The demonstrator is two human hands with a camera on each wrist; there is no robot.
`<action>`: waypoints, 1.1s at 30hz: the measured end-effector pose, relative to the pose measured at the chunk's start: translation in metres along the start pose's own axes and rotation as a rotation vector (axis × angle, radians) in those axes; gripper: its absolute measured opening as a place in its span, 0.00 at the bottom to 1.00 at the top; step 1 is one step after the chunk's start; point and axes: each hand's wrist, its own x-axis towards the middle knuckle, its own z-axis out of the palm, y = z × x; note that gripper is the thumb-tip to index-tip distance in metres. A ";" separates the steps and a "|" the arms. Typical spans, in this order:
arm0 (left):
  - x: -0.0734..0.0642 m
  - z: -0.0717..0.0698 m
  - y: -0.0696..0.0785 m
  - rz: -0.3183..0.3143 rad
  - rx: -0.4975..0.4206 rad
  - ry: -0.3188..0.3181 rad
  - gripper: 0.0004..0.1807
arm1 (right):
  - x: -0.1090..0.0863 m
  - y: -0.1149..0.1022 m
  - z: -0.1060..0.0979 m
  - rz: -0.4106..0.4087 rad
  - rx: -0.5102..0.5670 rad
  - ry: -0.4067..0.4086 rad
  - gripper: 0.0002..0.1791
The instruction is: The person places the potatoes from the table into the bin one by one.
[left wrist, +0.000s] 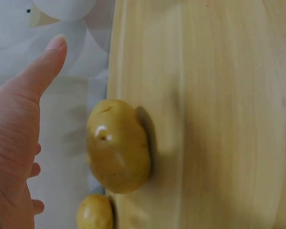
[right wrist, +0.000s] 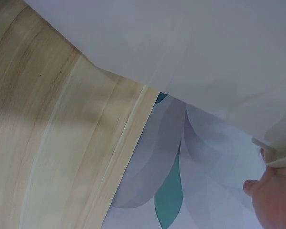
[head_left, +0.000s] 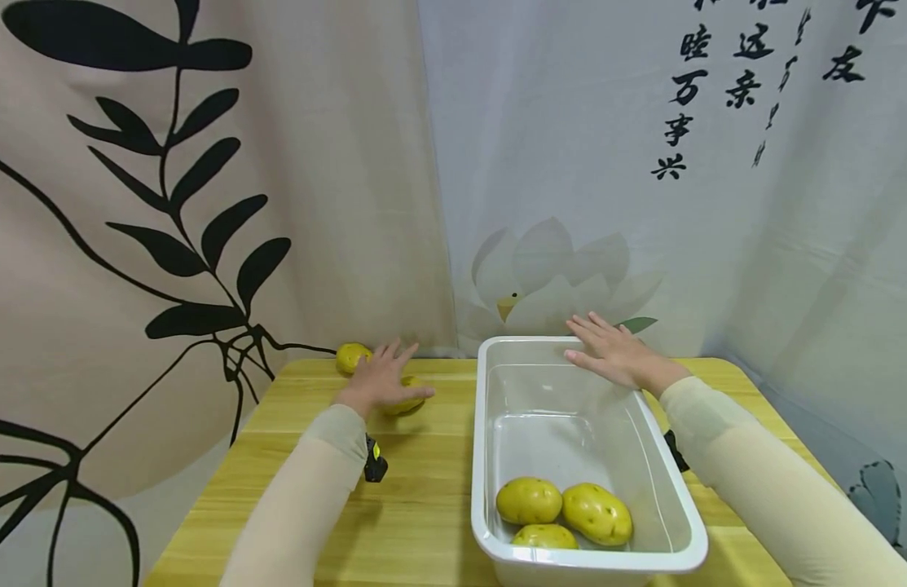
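Note:
My left hand (head_left: 383,379), fingers spread, hovers over a yellow potato (head_left: 403,406) near the table's back edge. In the left wrist view that potato (left wrist: 119,148) lies beside the hand (left wrist: 14,138), the thumb held out and nothing gripped. Just behind and left sits a second potato (head_left: 353,357), partly cut off in the left wrist view. A white plastic bin (head_left: 481,440) stands to the right. My right hand (head_left: 618,355) rests at its far right rim with fingers extended. At the bin's near end lie three potatoes (head_left: 596,514).
The wooden table (head_left: 416,489) ends at the back against a printed curtain (head_left: 365,179). The bin's tall walls (right wrist: 190,52) fill much of the right wrist view. Dark wrist cameras (head_left: 376,461) sit under both sleeves.

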 end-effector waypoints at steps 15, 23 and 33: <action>0.017 0.037 -0.004 -0.008 -0.028 0.005 0.61 | 0.000 0.002 -0.001 0.022 0.005 -0.018 0.42; 0.020 0.048 -0.005 -0.036 -0.056 -0.007 0.62 | 0.001 0.000 0.000 0.015 0.002 -0.020 0.41; 0.015 0.052 -0.003 -0.072 -0.077 -0.029 0.61 | 0.000 0.001 0.000 0.016 -0.005 -0.019 0.41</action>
